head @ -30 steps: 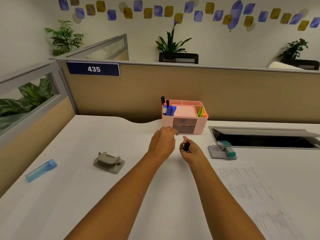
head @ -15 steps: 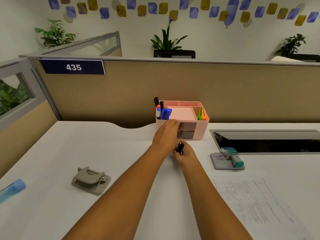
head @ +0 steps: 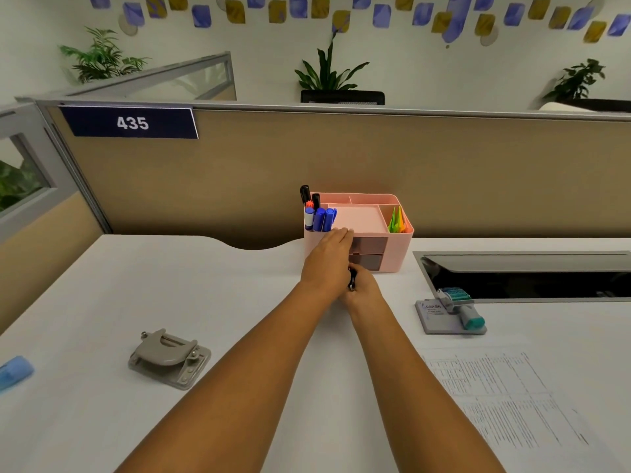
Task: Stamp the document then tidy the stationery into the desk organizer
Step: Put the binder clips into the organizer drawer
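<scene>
My left hand reaches flat, gripping nothing, fingertips on the pink organizer drawer front at frame centre; just below, my right hand pinches a small black clip, nearest that drawer

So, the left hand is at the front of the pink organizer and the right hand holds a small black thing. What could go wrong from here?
1. The left hand reaches the organizer drawers; a pull may slide the light box or tip its markers.
2. The small black object, pinched in the right hand, could slip out onto the desk.
3. The stamp and hole punch lie outside; they may be forgotten.
</scene>
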Demonstrator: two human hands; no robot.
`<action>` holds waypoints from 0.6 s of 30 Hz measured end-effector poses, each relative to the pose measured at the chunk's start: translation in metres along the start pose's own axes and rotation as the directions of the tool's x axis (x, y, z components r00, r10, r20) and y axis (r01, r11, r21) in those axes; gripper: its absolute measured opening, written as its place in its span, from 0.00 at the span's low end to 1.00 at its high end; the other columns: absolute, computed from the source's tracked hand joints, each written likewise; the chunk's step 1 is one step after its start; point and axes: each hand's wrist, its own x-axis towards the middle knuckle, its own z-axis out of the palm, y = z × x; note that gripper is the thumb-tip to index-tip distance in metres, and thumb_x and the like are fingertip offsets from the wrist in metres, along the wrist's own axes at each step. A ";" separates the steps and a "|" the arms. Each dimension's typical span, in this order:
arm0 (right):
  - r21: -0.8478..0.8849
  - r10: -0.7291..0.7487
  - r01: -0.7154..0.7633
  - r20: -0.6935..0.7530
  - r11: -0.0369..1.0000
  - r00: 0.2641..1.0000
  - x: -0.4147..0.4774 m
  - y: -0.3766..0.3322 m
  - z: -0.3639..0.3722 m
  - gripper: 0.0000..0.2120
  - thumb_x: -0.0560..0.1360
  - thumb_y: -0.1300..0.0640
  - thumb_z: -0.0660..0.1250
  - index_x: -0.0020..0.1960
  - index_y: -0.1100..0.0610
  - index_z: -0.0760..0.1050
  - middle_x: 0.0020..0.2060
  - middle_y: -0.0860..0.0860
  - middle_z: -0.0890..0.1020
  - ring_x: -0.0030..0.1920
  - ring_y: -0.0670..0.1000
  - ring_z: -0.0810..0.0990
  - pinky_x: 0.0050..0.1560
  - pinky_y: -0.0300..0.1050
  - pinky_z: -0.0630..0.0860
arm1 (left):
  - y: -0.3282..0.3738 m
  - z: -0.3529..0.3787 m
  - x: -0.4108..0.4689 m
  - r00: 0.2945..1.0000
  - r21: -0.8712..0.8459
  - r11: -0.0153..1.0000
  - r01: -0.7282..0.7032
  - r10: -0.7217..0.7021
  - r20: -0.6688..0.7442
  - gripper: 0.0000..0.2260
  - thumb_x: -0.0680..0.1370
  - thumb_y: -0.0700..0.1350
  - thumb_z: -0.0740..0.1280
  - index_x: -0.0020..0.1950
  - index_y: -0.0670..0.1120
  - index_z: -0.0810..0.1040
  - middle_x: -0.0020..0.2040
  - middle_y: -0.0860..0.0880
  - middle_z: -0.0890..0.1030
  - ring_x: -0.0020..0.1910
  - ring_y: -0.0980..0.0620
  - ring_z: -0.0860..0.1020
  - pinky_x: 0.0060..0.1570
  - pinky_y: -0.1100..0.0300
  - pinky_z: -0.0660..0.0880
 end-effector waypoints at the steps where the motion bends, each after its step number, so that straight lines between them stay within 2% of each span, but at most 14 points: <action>1: 0.025 0.003 -0.003 0.013 1.000 1.000 0.000 0.000 -0.001 0.13 0.80 0.60 0.57 0.62 0.61 0.72 0.47 0.56 0.79 0.56 0.54 0.78 0.59 0.50 0.74 | 0.000 0.000 0.000 1.000 0.000 1.000 -0.001 0.001 0.002 0.28 0.77 0.36 0.62 0.74 0.46 0.55 0.75 0.48 0.60 0.75 0.50 0.57 0.72 0.55 0.58; 3: 0.050 -0.001 0.000 0.022 0.999 1.000 -0.005 -0.001 -0.003 0.10 0.80 0.61 0.56 0.58 0.60 0.72 0.43 0.56 0.78 0.49 0.53 0.78 0.60 0.49 0.74 | 0.000 0.000 -0.001 1.000 -0.002 1.000 -0.002 0.002 0.003 0.28 0.77 0.37 0.62 0.75 0.46 0.55 0.75 0.49 0.59 0.75 0.50 0.56 0.72 0.55 0.58; 6: 0.080 0.001 -0.002 0.010 0.997 1.000 -0.015 0.002 -0.009 0.08 0.79 0.63 0.58 0.56 0.61 0.72 0.44 0.57 0.77 0.58 0.55 0.77 0.66 0.51 0.71 | -0.001 -0.001 0.000 1.000 -0.001 1.000 -0.007 0.007 0.018 0.29 0.76 0.36 0.63 0.75 0.46 0.55 0.75 0.49 0.59 0.75 0.50 0.56 0.72 0.55 0.59; 8: 0.104 0.015 -0.015 0.002 0.994 1.000 -0.021 0.005 -0.014 0.07 0.78 0.63 0.59 0.55 0.61 0.72 0.43 0.58 0.77 0.57 0.55 0.77 0.65 0.49 0.73 | -0.001 -0.003 0.000 0.999 -0.011 1.000 -0.014 0.014 0.035 0.30 0.75 0.35 0.63 0.75 0.46 0.55 0.76 0.49 0.59 0.75 0.50 0.56 0.71 0.55 0.59; 9: 0.133 0.025 -0.025 -0.003 0.991 1.000 -0.024 0.006 -0.018 0.06 0.78 0.63 0.60 0.54 0.62 0.71 0.42 0.58 0.77 0.51 0.54 0.78 0.60 0.45 0.76 | -0.001 -0.004 0.000 0.999 -0.016 1.000 -0.015 0.015 0.041 0.31 0.75 0.35 0.64 0.75 0.46 0.55 0.76 0.49 0.59 0.75 0.50 0.55 0.71 0.55 0.59; 11: 0.222 0.052 -0.048 -0.012 0.974 0.999 -0.031 0.007 -0.024 0.03 0.78 0.64 0.61 0.49 0.63 0.72 0.39 0.58 0.75 0.40 0.51 0.76 0.37 0.39 0.82 | 0.000 -0.005 -0.001 0.999 -0.024 1.000 -0.014 0.015 0.046 0.31 0.74 0.34 0.64 0.75 0.46 0.55 0.76 0.49 0.59 0.75 0.50 0.55 0.71 0.55 0.60; 12: 0.256 0.061 -0.054 -0.017 0.965 0.998 -0.036 0.008 -0.026 0.03 0.77 0.65 0.61 0.46 0.63 0.72 0.38 0.58 0.74 0.36 0.50 0.74 0.26 0.37 0.79 | 0.000 -0.006 -0.001 0.999 -0.027 1.000 -0.014 0.015 0.046 0.31 0.75 0.34 0.63 0.75 0.46 0.55 0.76 0.49 0.59 0.75 0.50 0.55 0.71 0.55 0.60; 13: 0.275 0.065 -0.056 -0.024 0.960 0.998 -0.040 0.008 -0.027 0.05 0.77 0.66 0.60 0.43 0.63 0.71 0.37 0.57 0.73 0.35 0.49 0.72 0.21 0.35 0.76 | 0.000 -0.006 -0.001 0.999 -0.029 0.999 -0.015 0.016 0.045 0.31 0.75 0.33 0.63 0.75 0.46 0.55 0.75 0.49 0.59 0.75 0.50 0.56 0.71 0.56 0.60; 18: 0.249 0.055 -0.038 -0.064 0.968 0.996 -0.053 0.012 -0.029 0.08 0.77 0.67 0.59 0.40 0.63 0.71 0.35 0.57 0.72 0.33 0.49 0.71 0.21 0.34 0.75 | 0.000 -0.009 -0.001 0.998 -0.031 0.999 -0.021 0.023 0.062 0.31 0.75 0.32 0.63 0.74 0.46 0.56 0.75 0.48 0.59 0.75 0.50 0.56 0.71 0.55 0.60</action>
